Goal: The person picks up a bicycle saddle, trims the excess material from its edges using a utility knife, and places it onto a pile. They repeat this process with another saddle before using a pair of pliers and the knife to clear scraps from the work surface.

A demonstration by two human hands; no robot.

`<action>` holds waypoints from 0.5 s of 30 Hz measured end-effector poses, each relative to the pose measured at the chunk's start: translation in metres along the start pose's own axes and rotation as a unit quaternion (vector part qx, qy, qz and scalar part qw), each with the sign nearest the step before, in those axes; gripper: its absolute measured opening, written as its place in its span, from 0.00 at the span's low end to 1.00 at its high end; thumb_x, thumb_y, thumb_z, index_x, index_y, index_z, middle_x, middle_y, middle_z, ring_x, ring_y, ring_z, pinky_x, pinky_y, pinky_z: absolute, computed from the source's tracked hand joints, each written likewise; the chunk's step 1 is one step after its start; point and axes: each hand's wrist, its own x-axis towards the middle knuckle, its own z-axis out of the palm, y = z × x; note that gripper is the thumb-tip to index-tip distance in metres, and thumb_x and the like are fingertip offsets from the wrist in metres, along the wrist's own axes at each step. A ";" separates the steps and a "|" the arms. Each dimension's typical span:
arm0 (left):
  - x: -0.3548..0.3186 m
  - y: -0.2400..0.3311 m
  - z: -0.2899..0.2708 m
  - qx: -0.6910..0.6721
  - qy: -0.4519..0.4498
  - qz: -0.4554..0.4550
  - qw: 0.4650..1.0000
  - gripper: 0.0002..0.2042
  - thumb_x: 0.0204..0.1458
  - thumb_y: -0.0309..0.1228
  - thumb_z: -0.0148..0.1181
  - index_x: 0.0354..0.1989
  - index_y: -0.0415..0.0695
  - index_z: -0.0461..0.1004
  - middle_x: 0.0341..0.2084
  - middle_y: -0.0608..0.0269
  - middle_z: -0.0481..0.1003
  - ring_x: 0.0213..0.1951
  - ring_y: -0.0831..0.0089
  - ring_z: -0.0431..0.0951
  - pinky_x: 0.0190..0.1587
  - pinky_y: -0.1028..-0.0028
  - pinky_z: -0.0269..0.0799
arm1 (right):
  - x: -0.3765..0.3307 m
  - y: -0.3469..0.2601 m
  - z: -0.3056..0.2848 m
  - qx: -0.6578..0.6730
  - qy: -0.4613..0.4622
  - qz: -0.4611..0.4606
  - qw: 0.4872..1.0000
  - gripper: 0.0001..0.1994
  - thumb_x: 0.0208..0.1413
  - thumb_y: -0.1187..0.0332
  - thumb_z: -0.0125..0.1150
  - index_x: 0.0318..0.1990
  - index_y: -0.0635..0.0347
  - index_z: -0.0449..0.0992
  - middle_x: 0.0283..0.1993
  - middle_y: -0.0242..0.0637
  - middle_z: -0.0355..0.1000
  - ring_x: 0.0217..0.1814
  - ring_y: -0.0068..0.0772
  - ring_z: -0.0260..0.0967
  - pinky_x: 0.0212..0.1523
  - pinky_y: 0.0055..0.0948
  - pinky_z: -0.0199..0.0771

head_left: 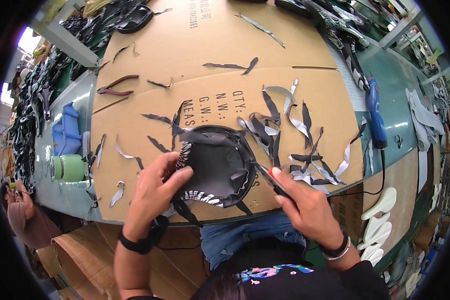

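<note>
A black bicycle saddle [212,167] lies upturned at the near edge of the cardboard, its inside facing up. Black and white striped material shows along parts of its rim. My left hand [157,187] grips the saddle's left side, the thumb pressing over the rim. In my right hand [307,205] is a slim knife [279,187] with a dark handle and a bit of red near the fingers. Its tip meets the saddle's right rim. Loose dark trimmings [187,214] stick out under the saddle.
Black and grey cut strips [305,117] litter the cardboard sheet [160,45]. Pliers [117,86] lie at left, near a blue bin [66,131] and a green jar [70,168]. A corded blue tool [376,115] rests at right, above white saddle-shaped shells [380,227]. Another person [32,220] is at far left.
</note>
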 end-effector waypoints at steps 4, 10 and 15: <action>0.003 0.010 0.006 -0.022 -0.086 -0.026 0.996 0.20 0.49 0.32 0.65 0.49 0.36 0.72 0.33 0.64 0.77 0.35 0.80 0.73 0.40 0.77 0.70 | 0.021 0.011 -0.004 0.067 -0.050 -0.034 0.996 0.27 0.55 0.74 0.58 0.63 0.56 0.63 0.52 0.50 0.72 0.42 0.54 0.73 0.39 0.37 0.75; -0.030 0.006 0.048 -0.137 0.075 -0.005 0.988 0.17 0.48 0.27 0.63 0.47 0.36 0.73 0.37 0.64 0.76 0.39 0.78 0.73 0.45 0.77 0.68 | -0.016 0.016 0.025 0.124 -0.053 -0.021 0.991 0.31 0.57 0.73 0.58 0.67 0.56 0.53 0.54 0.56 0.69 0.45 0.62 0.71 0.39 0.39 0.73; -0.069 0.004 0.089 -0.187 0.253 0.036 0.949 0.17 0.50 0.25 0.65 0.46 0.34 0.69 0.38 0.62 0.75 0.40 0.78 0.73 0.45 0.77 0.68 | -0.042 0.006 0.038 0.226 -0.054 0.030 0.972 0.30 0.61 0.72 0.54 0.68 0.53 0.49 0.34 0.46 0.72 0.24 0.42 0.72 0.27 0.31 0.70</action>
